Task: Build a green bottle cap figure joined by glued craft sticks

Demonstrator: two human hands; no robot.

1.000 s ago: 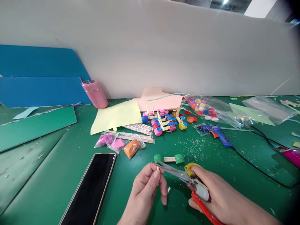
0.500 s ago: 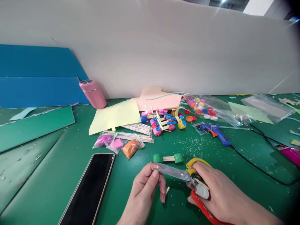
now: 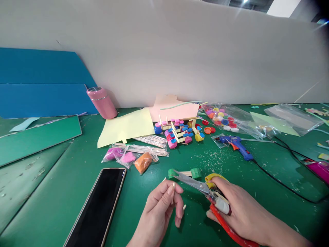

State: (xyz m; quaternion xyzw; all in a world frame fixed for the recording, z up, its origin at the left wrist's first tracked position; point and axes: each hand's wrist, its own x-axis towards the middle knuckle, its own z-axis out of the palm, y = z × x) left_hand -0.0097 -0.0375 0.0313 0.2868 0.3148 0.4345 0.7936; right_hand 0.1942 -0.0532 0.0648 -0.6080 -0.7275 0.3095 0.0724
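My left hand (image 3: 160,209) pinches a short thin wooden stick (image 3: 173,188) between thumb and fingers, low in the middle of the view. My right hand (image 3: 240,214) grips scissors (image 3: 203,187) with yellow and red handles; their blades are slightly parted and point left, just above the stick's tip. Right behind the blades lies a small piece made of two green bottle caps joined by sticks (image 3: 184,173) on the green table (image 3: 64,192).
A black phone (image 3: 99,207) lies left of my hands. Farther back are small bags of pink and orange clay (image 3: 131,158), stick bundles (image 3: 144,145), cap-and-stick models (image 3: 180,132), a blue glue gun (image 3: 235,144) with a black cord, a bag of caps (image 3: 223,118), paper sheets and a pink tumbler (image 3: 101,102).
The scissor blades closed on the stick and have parted again, lifting slightly. A small cut-off bit now lies on the table near the green caps. My left hand shifted little.
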